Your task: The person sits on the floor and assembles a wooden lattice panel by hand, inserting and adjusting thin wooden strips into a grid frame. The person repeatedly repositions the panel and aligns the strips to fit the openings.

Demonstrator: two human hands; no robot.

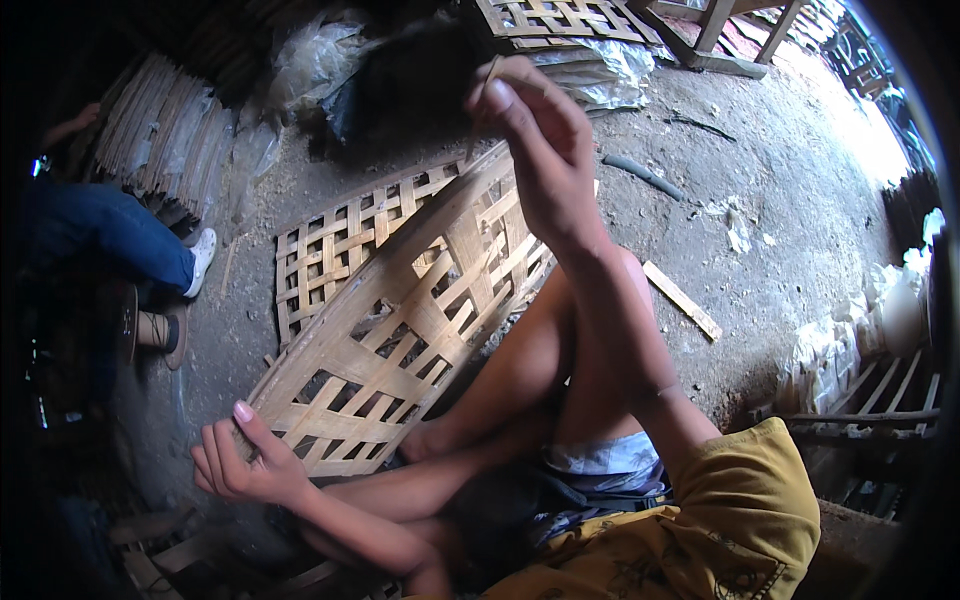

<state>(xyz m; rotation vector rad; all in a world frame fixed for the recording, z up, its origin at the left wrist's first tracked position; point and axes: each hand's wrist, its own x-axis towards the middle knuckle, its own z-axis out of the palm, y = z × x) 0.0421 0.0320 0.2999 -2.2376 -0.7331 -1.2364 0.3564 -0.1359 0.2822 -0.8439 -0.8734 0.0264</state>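
A woven panel of flat bamboo strips (362, 303) slants across in front of my bent legs, its long rim rising from lower left to upper right. At its lower left corner my left hand (250, 458) is closed round the rim, thumb on top. Above the panel's far end, my right hand (540, 150) is raised and pinches a thin strip (471, 140) between thumb and fingers. The strip hangs down toward the rim; whether it touches the panel I cannot tell. Another woven panel (350, 243) lies on the ground just behind the held one.
Stacked flat panels (165, 130) stand at the far left near a seated person in blue trousers (130, 235). More lattice panels (570, 22) lie on plastic sheeting (610, 75) at the back. A dark tube (642, 177) and a loose slat (682, 300) lie on the ground. A slatted rack (865, 410) stands right.
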